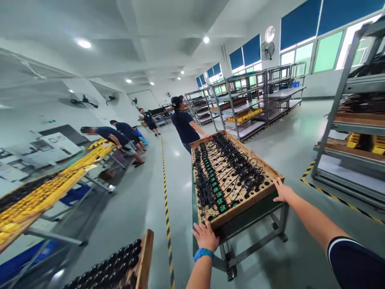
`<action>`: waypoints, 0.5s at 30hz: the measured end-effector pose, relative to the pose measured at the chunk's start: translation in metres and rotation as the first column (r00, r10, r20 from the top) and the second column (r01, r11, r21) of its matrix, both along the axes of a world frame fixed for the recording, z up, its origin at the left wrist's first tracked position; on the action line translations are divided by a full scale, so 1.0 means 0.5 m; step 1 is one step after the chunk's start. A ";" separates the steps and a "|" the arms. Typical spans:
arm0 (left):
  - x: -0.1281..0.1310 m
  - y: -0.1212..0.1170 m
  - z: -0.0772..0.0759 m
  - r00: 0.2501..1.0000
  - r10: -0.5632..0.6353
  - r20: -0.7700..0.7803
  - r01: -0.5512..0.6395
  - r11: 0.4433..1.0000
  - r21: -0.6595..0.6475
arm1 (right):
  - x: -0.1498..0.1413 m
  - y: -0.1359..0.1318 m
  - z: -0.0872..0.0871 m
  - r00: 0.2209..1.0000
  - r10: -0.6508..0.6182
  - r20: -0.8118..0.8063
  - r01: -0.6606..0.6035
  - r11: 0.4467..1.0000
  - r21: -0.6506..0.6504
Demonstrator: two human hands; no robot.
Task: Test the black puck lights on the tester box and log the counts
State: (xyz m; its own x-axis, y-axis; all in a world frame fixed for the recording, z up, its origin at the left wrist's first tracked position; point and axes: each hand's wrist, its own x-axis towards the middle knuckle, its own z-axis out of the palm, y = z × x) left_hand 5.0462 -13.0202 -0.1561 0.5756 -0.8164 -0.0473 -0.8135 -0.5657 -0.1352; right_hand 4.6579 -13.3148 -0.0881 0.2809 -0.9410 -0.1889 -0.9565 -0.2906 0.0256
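Note:
A shallow wooden tray (249, 199) lies on a wheeled metal cart (252, 257) with a green top. In it are bundled black cables (237, 164) and a row of small green parts (215, 184), over a base board full of round holes. My left hand (207, 237), with a blue wristband, grips the near left corner, its fingers apart over the rim. My right hand (282, 191) holds the near right corner, fingers over the edge and thumb against the outer side. At the far end, a co-worker's hand (207, 137) touches the rim.
A co-worker (183, 124) stands beyond the tray. Left, people bend at a long table with yellow trays (69, 172). Another wooden tray (146, 261) with black round parts is at lower left. Metal racks (327, 120) stand right; striped tape (166, 200) marks the floor.

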 end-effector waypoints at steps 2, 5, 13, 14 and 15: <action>0.071 -0.116 -0.010 1.000 0.008 0.019 -0.008 1.000 0.005 | 0.076 -0.121 -0.011 1.000 0.014 0.014 -0.014 1.000 -0.010; 0.177 -0.291 -0.032 0.998 0.027 0.065 -0.028 1.000 0.012 | 0.190 -0.306 -0.026 0.997 0.053 0.050 -0.052 0.998 -0.020; 0.472 -0.739 -0.045 0.986 0.111 0.126 -0.127 0.984 0.123 | 0.508 -0.771 -0.022 0.990 0.125 0.064 -0.129 0.990 0.064; 0.509 -0.793 -0.044 0.984 0.119 0.132 -0.137 0.982 0.132 | 0.547 -0.824 -0.020 0.990 0.133 0.054 -0.136 0.989 0.063; 0.545 -0.846 -0.043 0.982 0.128 0.141 -0.148 0.979 0.140 | 0.585 -0.877 -0.019 0.989 0.141 0.043 -0.144 0.987 0.067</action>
